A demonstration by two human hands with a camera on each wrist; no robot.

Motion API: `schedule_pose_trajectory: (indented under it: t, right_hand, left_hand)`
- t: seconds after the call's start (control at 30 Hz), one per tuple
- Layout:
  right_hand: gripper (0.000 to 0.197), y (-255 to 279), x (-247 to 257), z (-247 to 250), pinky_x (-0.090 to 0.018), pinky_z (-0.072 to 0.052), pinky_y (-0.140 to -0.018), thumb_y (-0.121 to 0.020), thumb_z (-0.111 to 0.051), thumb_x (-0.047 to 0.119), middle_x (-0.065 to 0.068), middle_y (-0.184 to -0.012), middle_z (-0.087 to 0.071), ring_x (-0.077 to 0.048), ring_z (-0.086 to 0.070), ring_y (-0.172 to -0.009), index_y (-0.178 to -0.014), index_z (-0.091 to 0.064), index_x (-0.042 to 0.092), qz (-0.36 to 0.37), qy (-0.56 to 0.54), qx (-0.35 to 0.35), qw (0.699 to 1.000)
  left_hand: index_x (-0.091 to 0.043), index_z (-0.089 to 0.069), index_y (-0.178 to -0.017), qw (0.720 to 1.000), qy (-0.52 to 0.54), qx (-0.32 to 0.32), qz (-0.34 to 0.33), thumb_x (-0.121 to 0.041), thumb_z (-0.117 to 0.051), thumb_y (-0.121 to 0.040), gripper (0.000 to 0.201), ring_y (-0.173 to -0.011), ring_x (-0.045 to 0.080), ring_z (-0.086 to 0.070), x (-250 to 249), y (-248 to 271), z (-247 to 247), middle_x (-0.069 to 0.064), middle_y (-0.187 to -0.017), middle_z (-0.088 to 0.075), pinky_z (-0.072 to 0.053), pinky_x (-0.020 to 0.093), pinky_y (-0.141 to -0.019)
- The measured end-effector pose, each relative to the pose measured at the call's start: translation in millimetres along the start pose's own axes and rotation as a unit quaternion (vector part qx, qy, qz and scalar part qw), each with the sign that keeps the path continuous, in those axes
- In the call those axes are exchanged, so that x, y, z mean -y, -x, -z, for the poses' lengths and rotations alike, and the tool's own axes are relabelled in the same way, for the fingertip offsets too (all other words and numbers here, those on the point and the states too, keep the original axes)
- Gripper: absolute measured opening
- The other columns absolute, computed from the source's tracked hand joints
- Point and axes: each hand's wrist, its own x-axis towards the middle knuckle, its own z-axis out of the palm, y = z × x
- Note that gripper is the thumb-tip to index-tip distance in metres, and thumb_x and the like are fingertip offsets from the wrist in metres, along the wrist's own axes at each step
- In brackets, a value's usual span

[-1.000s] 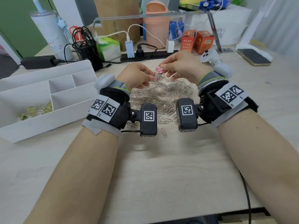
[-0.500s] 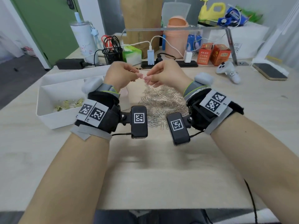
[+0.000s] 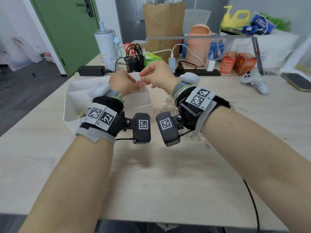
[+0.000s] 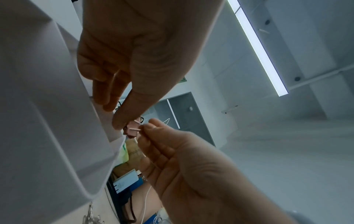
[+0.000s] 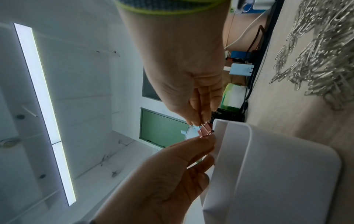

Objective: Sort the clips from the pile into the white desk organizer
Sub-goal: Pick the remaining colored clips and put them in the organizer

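Note:
A small pink binder clip (image 3: 140,84) hangs between my two hands above the right end of the white desk organizer (image 3: 139,105). My left hand (image 3: 134,82) pinches the clip's body (image 4: 131,131) with thumb and fingers. My right hand (image 3: 143,78) pinches its wire handles (image 5: 203,126) from the other side. The pile of silver paper clips (image 3: 168,105) lies on the table just right of the organizer, partly hidden behind my right wrist. A few gold clips (image 3: 80,113) show in the organizer's left compartment, mostly covered by my left wrist band.
Along the back of the table are a black power strip (image 3: 196,72), a black mesh pen holder (image 3: 134,63), a tumbler (image 3: 106,47) and orange boxes (image 3: 239,63). A white controller (image 3: 254,81) and a phone (image 3: 297,81) lie at the right. Loose paper clips (image 3: 207,145) lie beside my right forearm.
Both hands have carried the pink clip left, from above the paper clip pile to above the organizer's right end. The head view has tilted up and turned left.

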Motion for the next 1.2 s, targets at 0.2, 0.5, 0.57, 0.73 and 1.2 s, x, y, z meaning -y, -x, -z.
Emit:
schedule_pose_trajectory:
  t: [0.2, 0.5, 0.57, 0.73, 1.2]
  right_hand:
    - [0.011, -2, -1, -10, -0.020, -0.053, -0.059, -0.079, -0.072, 0.008, -0.004, -0.080, -0.067, -0.016, -0.066, -0.074, -0.084, -0.067, 0.015, -0.002, 0.032, 0.026, 0.999]
    - [0.012, 26, -12, 16, -0.020, -0.045, -0.052, -0.087, -0.063, 0.020, 0.004, -0.077, -0.061, -0.012, -0.056, -0.072, -0.096, -0.069, 0.015, 0.002, 0.107, 0.069, 0.992]
    - [0.011, 33, -18, 25, -0.021, -0.048, -0.054, -0.087, -0.063, 0.021, -0.002, -0.083, -0.064, -0.012, -0.058, -0.073, -0.094, -0.069, 0.015, 0.001, 0.107, 0.075, 0.991]
    - [0.014, 48, -35, 46, -0.022, -0.051, -0.057, -0.087, -0.064, 0.020, 0.001, -0.081, -0.064, -0.009, -0.060, -0.073, -0.097, -0.070, 0.011, -0.020, 0.097, 0.080, 0.992]
    - [0.014, 85, -62, 110, -0.026, -0.050, -0.066, -0.087, -0.063, 0.017, -0.006, -0.090, -0.069, -0.012, -0.058, -0.074, -0.096, -0.072, 0.011, -0.050, 0.092, -0.038, 0.994]
  left_hand:
    - [-0.009, -0.059, -0.119, 0.998, 0.032, 0.043, -0.014, -0.020, -0.068, -0.080, 0.041, -0.079, 0.019, -0.059, 9, 8, 13, 0.009, -0.097, -0.066, -0.041, 0.024, -0.058]
    - [-0.005, -0.058, -0.113, 0.984, 0.036, 0.171, 0.009, -0.029, -0.060, -0.091, 0.033, -0.061, 0.015, -0.067, -2, 41, 6, 0.007, -0.102, -0.063, -0.049, 0.020, -0.045]
    - [0.000, -0.054, -0.119, 0.979, 0.040, 0.197, 0.025, -0.026, -0.058, -0.093, 0.037, -0.063, 0.018, -0.065, -5, 48, 1, 0.010, -0.108, -0.058, -0.055, 0.022, -0.053]
    - [0.003, -0.055, -0.110, 0.980, 0.045, 0.186, 0.045, -0.018, -0.049, -0.096, 0.026, -0.067, 0.019, -0.061, -13, 54, -4, 0.011, -0.103, -0.057, -0.053, 0.033, -0.077]
    - [-0.007, -0.062, -0.117, 0.988, -0.029, 0.131, -0.072, -0.021, -0.054, -0.092, 0.030, -0.108, 0.027, -0.057, -24, 48, -31, 0.012, -0.117, -0.062, -0.045, 0.033, -0.097]
